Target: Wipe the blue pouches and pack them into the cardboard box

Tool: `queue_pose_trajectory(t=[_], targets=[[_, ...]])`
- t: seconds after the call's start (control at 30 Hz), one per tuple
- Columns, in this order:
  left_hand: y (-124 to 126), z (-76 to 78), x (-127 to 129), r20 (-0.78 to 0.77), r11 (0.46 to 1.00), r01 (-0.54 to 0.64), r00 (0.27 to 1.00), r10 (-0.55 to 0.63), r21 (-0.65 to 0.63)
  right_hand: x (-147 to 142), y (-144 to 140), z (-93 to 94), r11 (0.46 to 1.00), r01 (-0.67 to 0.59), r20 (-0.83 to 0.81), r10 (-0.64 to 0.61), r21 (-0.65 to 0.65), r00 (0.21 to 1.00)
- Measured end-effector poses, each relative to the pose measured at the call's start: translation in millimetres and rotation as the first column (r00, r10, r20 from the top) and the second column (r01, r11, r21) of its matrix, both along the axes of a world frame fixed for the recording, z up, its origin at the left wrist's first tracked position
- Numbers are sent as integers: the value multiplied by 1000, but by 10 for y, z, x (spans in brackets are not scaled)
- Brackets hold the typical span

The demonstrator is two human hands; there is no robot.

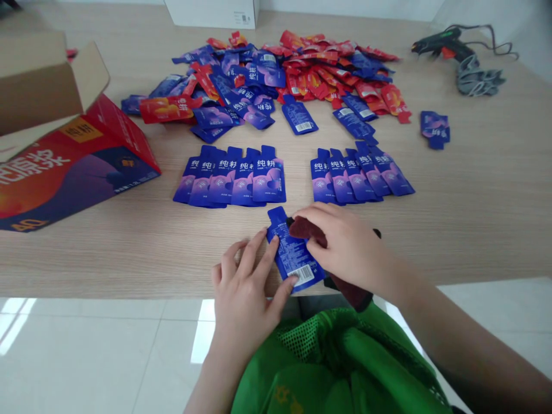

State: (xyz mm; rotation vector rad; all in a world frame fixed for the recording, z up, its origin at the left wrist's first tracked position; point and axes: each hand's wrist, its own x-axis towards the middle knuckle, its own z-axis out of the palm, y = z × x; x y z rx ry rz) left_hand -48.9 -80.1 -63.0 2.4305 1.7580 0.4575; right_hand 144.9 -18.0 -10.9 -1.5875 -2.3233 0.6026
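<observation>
A blue pouch (295,253) lies on the table near its front edge, its printed back with a barcode facing up. My left hand (250,282) rests beside it with fingers spread. Its fingertips touch the left edge and the thumb lies by the barcode. In my right hand (345,241) is a bunched maroon cloth (308,230), one end against the pouch's upper part and the rest hanging below my palm. Beyond my hands lie two fanned rows of blue pouches, the left row (267,181) and the right row (362,178), fronts up.
A heap of red pouches (310,80) and blue pouches (215,115) covers the table's far middle. An open carton (77,167) stands at the left. A single blue pouch (434,127), a grey object (478,77) and a corded glue gun (446,43) lie right; a white box (211,11) stands behind.
</observation>
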Motion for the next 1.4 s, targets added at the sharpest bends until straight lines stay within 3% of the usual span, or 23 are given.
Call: queue_pose_trajectory(t=[0.17, 0.37, 0.5, 0.67, 0.83, 1.0, 1.1, 1.17, 1.27, 1.4], targets=[[-4, 16, 5, 1, 1000, -17, 1000, 17, -12, -6, -192, -94, 998, -68, 78, 68, -8, 995], [7, -2, -27, -7, 1000, 20, 1000, -20, -2, 238, -392, 149, 964, -133, 41, 146, -231, 988], [6, -19, -28, -27, 1000, 26, 999, -25, 7, 121, -142, 244, 986, -106, 26, 110, -125, 994], [5, -7, -16, -29, 1000, 6, 1000, -6, 1, -180, 123, 75, 996, -89, 107, 91, -21, 990], [17, -7, -17, -13, 1000, -2, 1000, 2, -3, -148, -148, 8, 967, -255, 176, 251, -2, 952], [25, -52, -19, -23, 1000, 9, 1000, -8, 14, 13, -421, 113, 922, -357, 93, 372, -146, 923], [16, -67, -6, -7, 1000, -10, 1000, 11, 22, 6, -353, 192, 918, -343, 24, 354, -197, 935], [6, -63, 7, 4, 999, -27, 1000, 27, 25, -60, -238, 220, 947, -272, 2, 277, -169, 961], [-1, -48, 26, 2, 999, -49, 999, 49, 8, -206, -60, 189, 984, -167, 69, 171, -61, 983], [2, -27, 48, 4, 997, -73, 997, 73, -24, -329, 14, 90, 976, -216, 208, 213, -11, 955]])
